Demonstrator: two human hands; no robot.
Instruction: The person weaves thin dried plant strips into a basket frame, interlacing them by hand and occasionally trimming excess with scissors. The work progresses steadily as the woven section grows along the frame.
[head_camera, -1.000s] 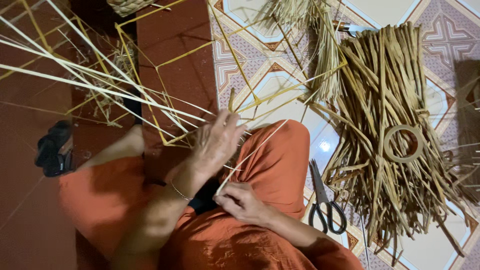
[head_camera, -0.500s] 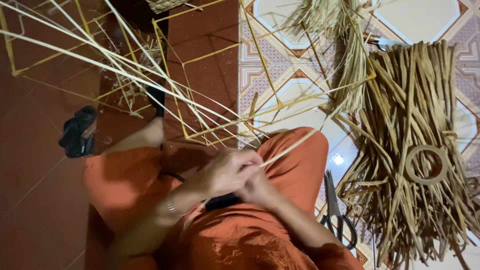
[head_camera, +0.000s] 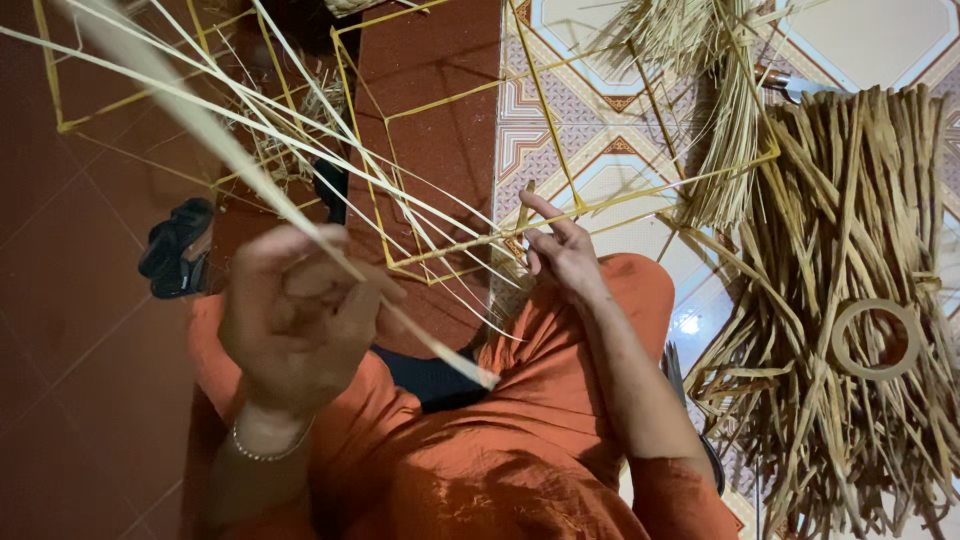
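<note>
L hand (head_camera: 300, 320) raised w/ pale strip (head_camera: 330, 255), hands now apart; strip's top blurred

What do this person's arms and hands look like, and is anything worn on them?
Both hands are bare, with no gloves or rings that I can make out. The left hand has a thin beaded bracelet around the wrist. The right hand has a bare wrist and forearm. No sleeves reach the forearms; orange clothing shows below them.

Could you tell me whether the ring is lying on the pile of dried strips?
Yes, the ring lies flat on top of the strip pile, away from both hands.
</note>
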